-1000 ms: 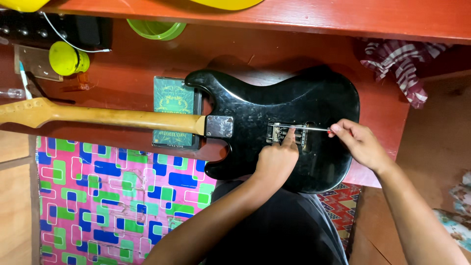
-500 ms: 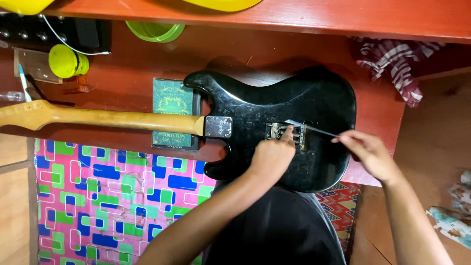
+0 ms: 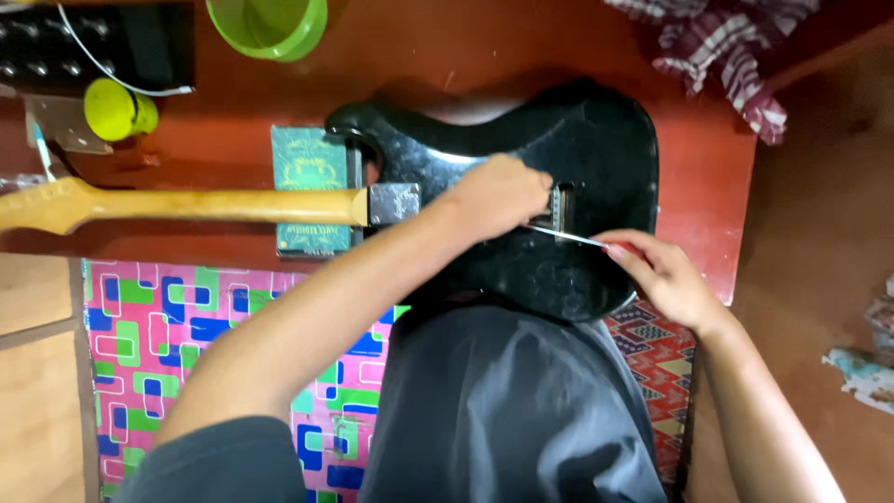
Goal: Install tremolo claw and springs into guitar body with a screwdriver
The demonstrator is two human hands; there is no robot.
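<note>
Left hand [image 3: 498, 196] lay curled on the black guitar body [image 3: 596, 140], mid-frame, fingertips pressed at the metal plate. Right hand [image 3: 666, 279] pinched a screwdriver [image 3: 568, 236], right of centre.

Glossy black solid-body electric guitar [image 3: 521, 168], back side up, lying flat across red wooden surface [image 3: 484, 42]; pale wooden neck [image 3: 186, 203] runs left, bolted on by a metal plate. Thin metal-shafted, red-handled screwdriver [image 3: 568, 237], angled low, tip at the rear cavity.

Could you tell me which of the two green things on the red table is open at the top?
The green cup at the top edge; its hollow inside shows, while the round yellow-green thing further left is closed.
</note>
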